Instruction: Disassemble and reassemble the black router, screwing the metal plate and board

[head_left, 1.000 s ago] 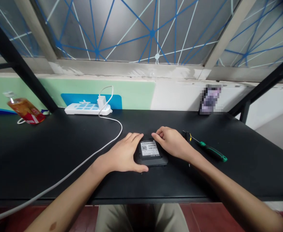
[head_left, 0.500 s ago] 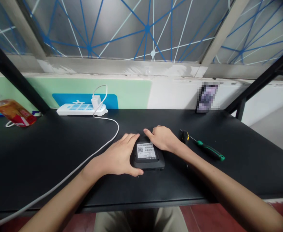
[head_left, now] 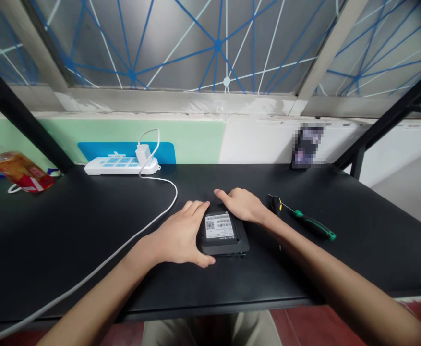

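A: Head view, and here's the black device (head_left: 228, 240), flat on the worktop (head_left: 98, 216), label (head_left: 218, 226) up, right between our two hands!

B: Our left hand (head_left: 176, 235) is clasped round its left side, fingers at the far corner, thumb at the near edge.

A: And our right hand (head_left: 244, 204)?

B: Curled at the far right corner, thumb stuck out. Its fingertips are hidden, so we can't tell whether they're together or pinching anything.

A: How does it handle, by our reckoning?

B: Light, we'd judge, with a shell that looks like stiff plastic. It shouldn't bend much, but smooth casing could skate if we push from one side alone.

A: Fragile?

B: The casing should take a firm hold. There's what looks like a dark seam (head_left: 237, 253) along the near edge, though, so we'd go easy there!

A: Best hold?

B: Opposite side walls, thumb against fingers, palm off the label, which could scuff. And we've elbow room: the green-handled screwdriver (head_left: 316, 226) lies well apart, beyond our right forearm (head_left: 314, 259).
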{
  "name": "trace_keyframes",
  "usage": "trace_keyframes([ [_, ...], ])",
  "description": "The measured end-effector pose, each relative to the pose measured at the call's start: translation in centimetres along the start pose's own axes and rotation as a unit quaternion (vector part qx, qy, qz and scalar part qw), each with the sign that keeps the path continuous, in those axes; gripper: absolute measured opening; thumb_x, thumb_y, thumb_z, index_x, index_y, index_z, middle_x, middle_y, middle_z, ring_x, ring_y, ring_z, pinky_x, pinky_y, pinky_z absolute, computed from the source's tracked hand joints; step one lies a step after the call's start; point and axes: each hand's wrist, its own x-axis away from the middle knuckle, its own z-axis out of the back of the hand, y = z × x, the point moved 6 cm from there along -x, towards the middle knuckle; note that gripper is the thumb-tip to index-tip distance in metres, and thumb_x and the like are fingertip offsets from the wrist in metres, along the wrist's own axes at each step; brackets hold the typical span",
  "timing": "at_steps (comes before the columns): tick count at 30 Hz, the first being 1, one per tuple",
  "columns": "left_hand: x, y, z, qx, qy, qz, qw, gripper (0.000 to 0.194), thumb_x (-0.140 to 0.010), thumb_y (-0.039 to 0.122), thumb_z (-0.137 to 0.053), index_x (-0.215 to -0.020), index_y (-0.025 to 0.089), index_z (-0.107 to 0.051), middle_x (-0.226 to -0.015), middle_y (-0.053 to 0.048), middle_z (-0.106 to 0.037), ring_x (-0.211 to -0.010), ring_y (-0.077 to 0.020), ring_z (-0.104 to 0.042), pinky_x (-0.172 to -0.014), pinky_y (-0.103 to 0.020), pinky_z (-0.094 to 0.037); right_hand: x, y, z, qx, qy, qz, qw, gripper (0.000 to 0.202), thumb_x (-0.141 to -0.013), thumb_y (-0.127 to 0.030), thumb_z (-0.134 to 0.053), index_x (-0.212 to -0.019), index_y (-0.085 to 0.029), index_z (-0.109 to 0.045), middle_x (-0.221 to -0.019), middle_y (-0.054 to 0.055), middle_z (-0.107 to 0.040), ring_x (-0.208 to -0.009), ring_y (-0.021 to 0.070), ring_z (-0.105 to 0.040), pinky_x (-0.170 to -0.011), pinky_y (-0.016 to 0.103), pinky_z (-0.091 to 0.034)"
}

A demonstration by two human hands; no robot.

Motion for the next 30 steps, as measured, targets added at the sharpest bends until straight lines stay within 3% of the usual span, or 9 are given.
trace_keyframes([
  [4,0.1,-0.1,-0.1,-0.006,-0.001,0.001,1.0,0.116,-0.058,0.051,-0.084,-0.152,0.008,-0.031,-0.141,-0.02,-0.048,-0.13,-0.0404,-0.045,-0.109,-0.052,-0.044,0.0,0.2,0.0,-0.035,-0.002,-0.004,0.999,0.072,-0.091,-0.071,-0.026,-0.065,-0.017,-0.066,-0.083,0.019,-0.075,-0.076,0.0289,-0.069,-0.067,0.039,-0.048],
  [9,0.4,-0.3,-0.1,-0.001,0.009,0.0,1.0,0.115,-0.061,0.054,-0.083,-0.153,0.011,-0.03,-0.144,-0.019,-0.047,-0.133,-0.0396,-0.044,-0.11,-0.052,-0.043,0.5,0.5,0.1,-0.083,0.008,0.036,0.996,0.069,-0.093,-0.071,-0.028,-0.062,-0.019,-0.06,-0.073,0.012,-0.072,-0.07,0.0247,-0.066,-0.069,0.038,-0.047],
  [14,0.5,-0.4,-0.1,0.016,0.016,-0.003,1.0,0.114,-0.061,0.053,-0.083,-0.153,0.012,-0.031,-0.143,-0.019,-0.048,-0.133,-0.0397,-0.044,-0.109,-0.053,-0.043,2.5,1.0,0.8,-0.154,0.032,0.13,0.979,0.054,-0.095,-0.066,-0.04,-0.081,-0.02,-0.065,-0.088,0.007,-0.073,-0.082,0.0219,-0.068,-0.082,0.038,-0.05],
  [17,0.5,-0.4,-0.1,0.021,0.023,-0.006,0.999,0.113,-0.06,0.052,-0.084,-0.152,0.013,-0.033,-0.141,-0.017,-0.049,-0.132,-0.0391,-0.045,-0.109,-0.052,-0.044,4.2,1.4,1.0,-0.215,0.014,0.213,0.953,0.042,-0.091,-0.058,-0.056,-0.109,-0.021,-0.066,-0.109,0.007,-0.073,-0.097,0.0219,-0.068,-0.091,0.039,-0.053],
  [20,0.4,-0.4,-0.1,0.026,0.026,-0.007,0.999,0.113,-0.059,0.053,-0.085,-0.152,0.014,-0.034,-0.141,-0.017,-0.049,-0.131,-0.0391,-0.046,-0.109,-0.052,-0.044,5.7,2.0,1.1,-0.163,0.0,0.273,0.948,0.057,-0.084,-0.057,-0.068,-0.13,-0.025,-0.057,-0.131,0.008,-0.064,-0.115,0.0252,-0.063,-0.103,0.044,-0.051],
  [25,0.3,-0.4,0.0,0.028,0.027,-0.003,0.999,0.113,-0.058,0.054,-0.086,-0.152,0.016,-0.034,-0.142,-0.018,-0.049,-0.132,-0.0416,-0.045,-0.109,-0.056,-0.044,7.6,2.3,0.3,-0.101,-0.056,0.331,0.937,0.107,-0.062,-0.063,-0.084,-0.15,-0.028,-0.035,-0.153,0.013,-0.04,-0.141,0.0347,-0.045,-0.118,0.053,-0.039],
  [30,0.3,-0.6,-0.2,0.019,0.016,0.013,1.0,0.116,-0.059,0.054,-0.086,-0.153,0.013,-0.031,-0.148,-0.021,-0.045,-0.138,-0.045,-0.04,-0.111,-0.06,-0.04,7.9,1.9,-0.1,-0.097,-0.044,0.322,0.941,0.107,-0.067,-0.052,-0.085,-0.154,-0.031,-0.025,-0.153,0.013,-0.035,-0.14,0.0334,-0.045,-0.118,0.052,-0.041],
])
